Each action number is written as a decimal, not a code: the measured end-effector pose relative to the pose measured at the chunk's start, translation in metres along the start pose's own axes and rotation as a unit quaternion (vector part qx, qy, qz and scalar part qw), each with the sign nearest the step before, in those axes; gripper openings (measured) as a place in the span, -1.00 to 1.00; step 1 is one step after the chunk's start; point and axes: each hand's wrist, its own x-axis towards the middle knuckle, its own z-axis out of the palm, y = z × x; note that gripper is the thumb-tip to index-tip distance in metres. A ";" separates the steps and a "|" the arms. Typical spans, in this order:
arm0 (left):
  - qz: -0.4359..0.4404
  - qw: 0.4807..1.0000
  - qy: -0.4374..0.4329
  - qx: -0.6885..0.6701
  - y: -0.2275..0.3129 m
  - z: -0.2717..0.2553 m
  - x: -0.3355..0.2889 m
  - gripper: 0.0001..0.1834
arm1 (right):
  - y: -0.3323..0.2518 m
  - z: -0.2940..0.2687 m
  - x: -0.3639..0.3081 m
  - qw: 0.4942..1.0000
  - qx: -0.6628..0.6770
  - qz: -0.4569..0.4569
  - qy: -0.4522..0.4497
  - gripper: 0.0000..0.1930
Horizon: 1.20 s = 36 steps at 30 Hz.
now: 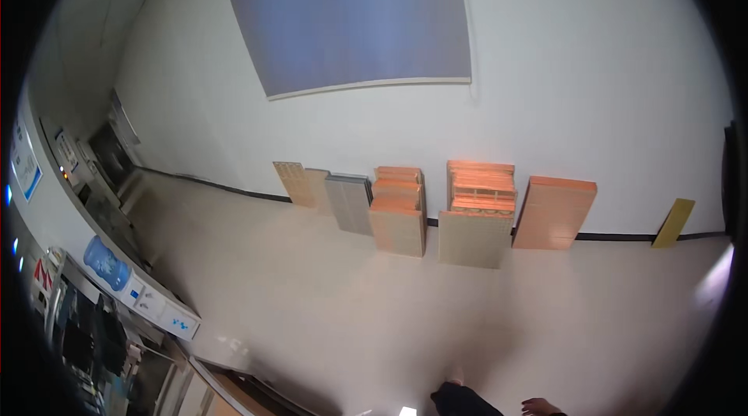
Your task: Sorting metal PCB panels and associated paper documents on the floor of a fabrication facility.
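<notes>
My right hand (538, 407) shows at the lower edge, right of the middle, partly cut off by the frame. Its fingers point left, loosely apart, and nothing can be seen in them. Just left of it is a dark clothed shape (465, 400), with a blurred pale patch at its far end; I cannot tell whether it is a leg or a sleeve. A small bright white patch (407, 411) sits at the bottom edge, its kind unclear. My left hand cannot be made out. No object is within touch of the right hand.
Along the far wall lean grey panels (351, 206), copper-coloured stacked boards (397, 221), another board stack (477, 221), a wide copper board (555, 213) and a narrow yellow board (673, 223). At left stand a water dispenser (160, 307) with a blue bottle and a brown-edged table (226, 389).
</notes>
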 end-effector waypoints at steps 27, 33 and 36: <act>-0.216 0.908 -0.110 -0.341 -0.120 -0.789 0.288 -0.65 | -0.716 -0.115 -0.084 0.884 -0.342 -0.158 0.276 -0.71; -0.135 0.964 0.201 -0.109 -0.263 -0.786 0.500 -0.77 | -0.840 -0.095 0.093 0.852 -0.302 -0.368 0.217 -0.78; -0.222 0.842 0.162 -0.465 -0.341 -0.717 0.601 -0.71 | -0.887 -0.041 0.210 0.888 -0.290 -0.342 0.103 -0.73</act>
